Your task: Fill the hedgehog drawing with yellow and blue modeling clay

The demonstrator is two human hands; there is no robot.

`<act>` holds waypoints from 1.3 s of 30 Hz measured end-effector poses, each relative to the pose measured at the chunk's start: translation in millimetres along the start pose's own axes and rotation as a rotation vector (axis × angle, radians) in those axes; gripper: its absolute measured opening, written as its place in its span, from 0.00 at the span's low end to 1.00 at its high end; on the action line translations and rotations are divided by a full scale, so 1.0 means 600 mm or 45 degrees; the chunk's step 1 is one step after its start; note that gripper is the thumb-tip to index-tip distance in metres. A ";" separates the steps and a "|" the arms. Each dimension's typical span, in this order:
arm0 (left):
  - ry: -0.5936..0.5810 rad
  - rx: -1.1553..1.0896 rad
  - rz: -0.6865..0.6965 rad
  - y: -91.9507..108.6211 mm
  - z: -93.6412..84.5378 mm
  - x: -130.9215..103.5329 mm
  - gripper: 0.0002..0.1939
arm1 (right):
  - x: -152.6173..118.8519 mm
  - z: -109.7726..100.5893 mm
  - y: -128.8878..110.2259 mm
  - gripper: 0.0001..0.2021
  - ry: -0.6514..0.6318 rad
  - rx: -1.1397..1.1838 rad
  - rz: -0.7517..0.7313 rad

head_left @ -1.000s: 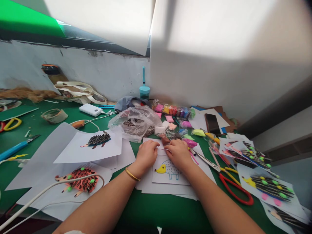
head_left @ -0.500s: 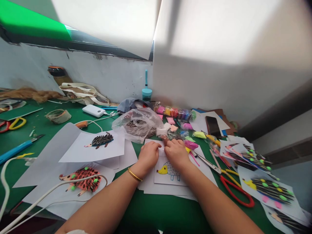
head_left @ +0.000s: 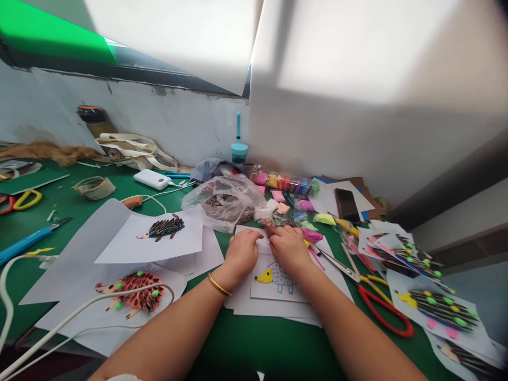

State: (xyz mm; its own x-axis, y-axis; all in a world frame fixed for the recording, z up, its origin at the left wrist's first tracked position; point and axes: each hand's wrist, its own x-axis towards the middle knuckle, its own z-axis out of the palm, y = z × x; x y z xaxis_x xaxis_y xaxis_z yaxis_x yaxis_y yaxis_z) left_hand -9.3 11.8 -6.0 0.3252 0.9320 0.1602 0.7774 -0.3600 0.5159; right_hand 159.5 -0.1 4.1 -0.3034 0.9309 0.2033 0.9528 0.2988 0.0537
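Note:
A white sheet with a drawn hedgehog [head_left: 281,275], its face yellow and its legs outlined in blue, lies between my forearms. At the sheet's upper left is my left hand [head_left: 243,254], its fingers curled together; whatever they hold, if anything, is hidden. My right hand [head_left: 288,247] rests over the upper part of the sheet with bent fingers pressed down. A tiny dark bit shows by its thumb, too small to name. Just beyond the right fingertips sits a brownish packet [head_left: 270,227]. A plastic bag of striped seeds [head_left: 224,203] lies past both hands.
Red-handled scissors [head_left: 384,312] lie right of the sheets. Clay packets [head_left: 305,205] and a phone [head_left: 346,205] are farther back. Hedgehog pictures flank both sides, including a red clay one [head_left: 137,291] crossed by a white cable [head_left: 75,315]. A blue craft knife [head_left: 27,245] points rightward at left.
My right hand has shifted very slightly, its fingers a little more spread over the sheet. My left hand and the things on the table look the same.

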 end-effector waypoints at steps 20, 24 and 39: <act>0.002 -0.004 0.025 0.000 0.001 0.001 0.18 | 0.001 0.011 0.009 0.10 0.021 0.074 0.020; 0.011 -0.003 0.036 -0.001 0.002 0.002 0.18 | 0.004 0.018 0.006 0.07 0.039 0.075 0.023; -0.018 0.011 0.104 0.000 0.005 0.000 0.14 | -0.003 -0.004 0.009 0.09 0.004 0.122 0.036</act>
State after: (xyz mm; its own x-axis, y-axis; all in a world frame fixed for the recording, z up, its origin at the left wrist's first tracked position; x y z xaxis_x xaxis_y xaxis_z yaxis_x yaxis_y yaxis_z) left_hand -7.7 11.4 -8.5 0.3950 0.8989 0.1894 0.7528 -0.4349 0.4941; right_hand 165.2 -1.0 6.4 -0.2761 0.9386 0.2068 0.9556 0.2911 -0.0458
